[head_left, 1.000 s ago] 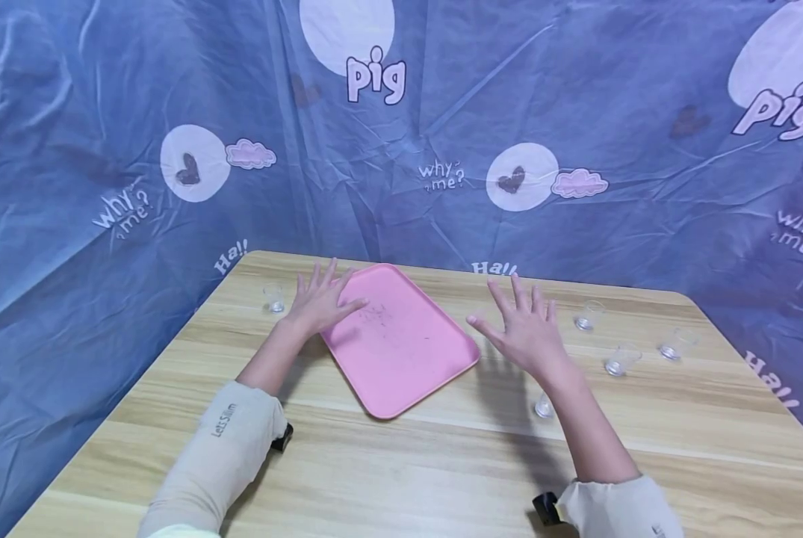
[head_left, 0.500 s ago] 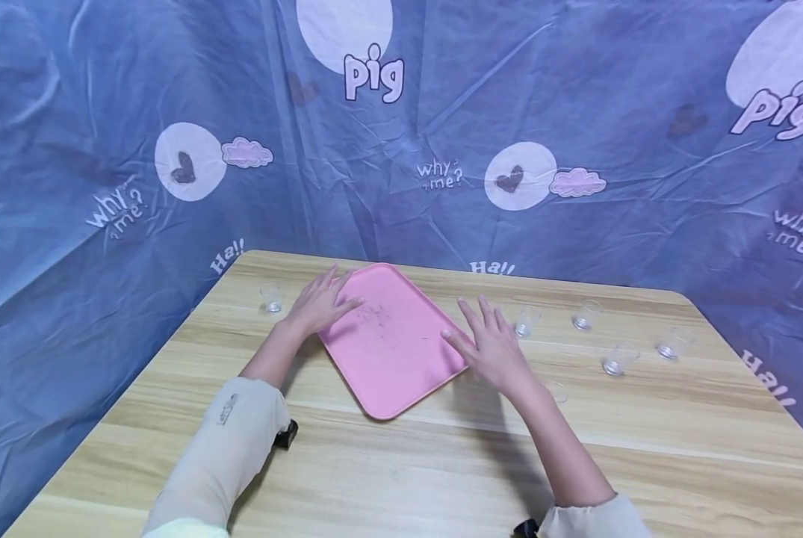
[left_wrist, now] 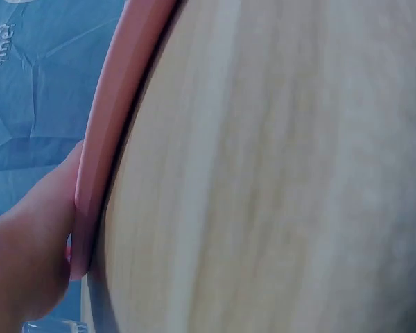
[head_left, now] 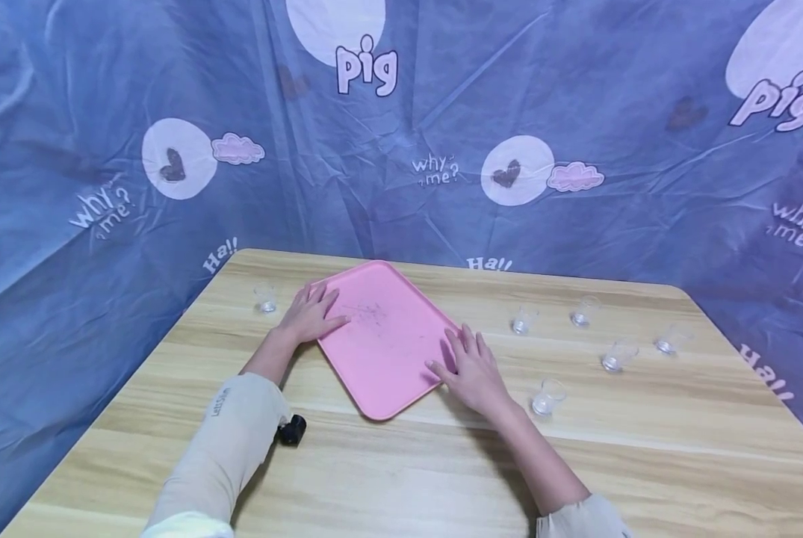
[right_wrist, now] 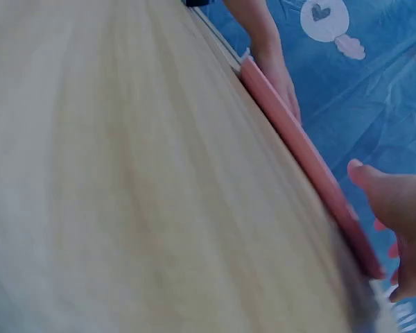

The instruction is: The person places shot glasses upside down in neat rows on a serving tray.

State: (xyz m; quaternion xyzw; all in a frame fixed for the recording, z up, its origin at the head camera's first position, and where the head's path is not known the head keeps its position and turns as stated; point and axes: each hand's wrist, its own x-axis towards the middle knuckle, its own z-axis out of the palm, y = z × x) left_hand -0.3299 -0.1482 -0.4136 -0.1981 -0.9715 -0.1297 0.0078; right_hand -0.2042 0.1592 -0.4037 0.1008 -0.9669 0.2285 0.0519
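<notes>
blue curtain (head_left: 374, 224): "pig" twice, "why me?" three times, "Ha!!" three times | person's left sleeve (head_left: 216, 448): "LetsSlim", small dark letters

Left grip (head_left: 305, 317), right grip (head_left: 473, 376) — thumbs (head_left: 335, 323) inward

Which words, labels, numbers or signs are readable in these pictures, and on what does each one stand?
"pig": twice on the blue cloth.
"why me?": three times on the cloth.
"Ha!!": three times on the cloth.
"LetsSlim": on the left sleeve; small, so spelling is uncertain.
Pink tray: faint marks, no readable word.
Wrist views: white cloth print, too blurred or cut off to read fully.
</notes>
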